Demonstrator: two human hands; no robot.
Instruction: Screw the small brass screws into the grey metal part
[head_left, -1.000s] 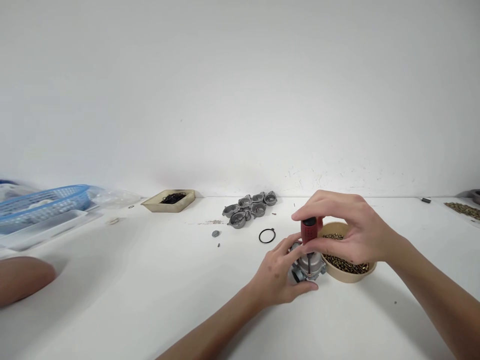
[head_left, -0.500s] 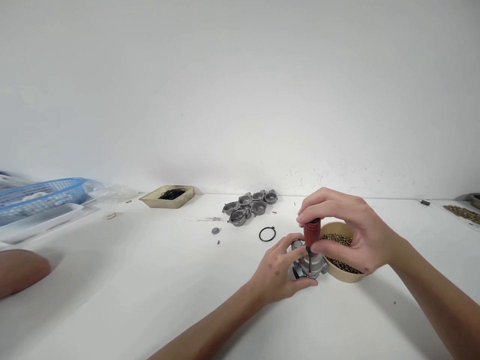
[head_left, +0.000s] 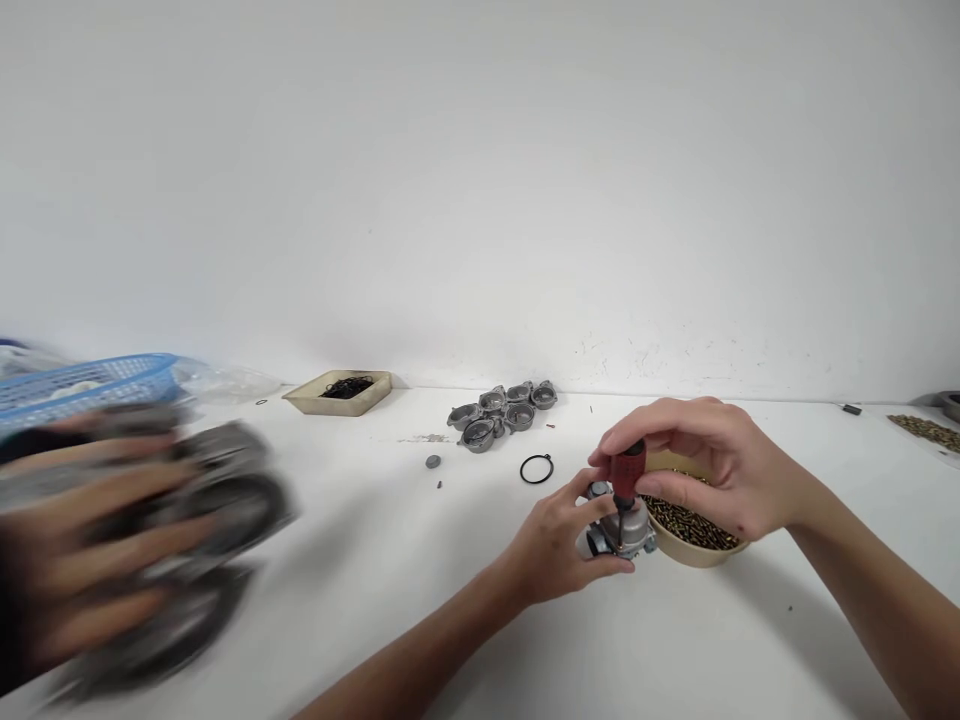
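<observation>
Upright red-and-black screwdriver (head_left: 628, 472), tip on silvery metal housing (head_left: 628, 530).

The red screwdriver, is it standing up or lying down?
Upright, or nearly: the right hand holds its red handle on top, and the shaft points down to the metal part.

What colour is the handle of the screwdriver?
The screwdriver handle is red, with a black end on top. It shows best in the head view.

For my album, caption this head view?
Right hand turns red-handled screwdriver on metal part steadied by left hand.
</observation>
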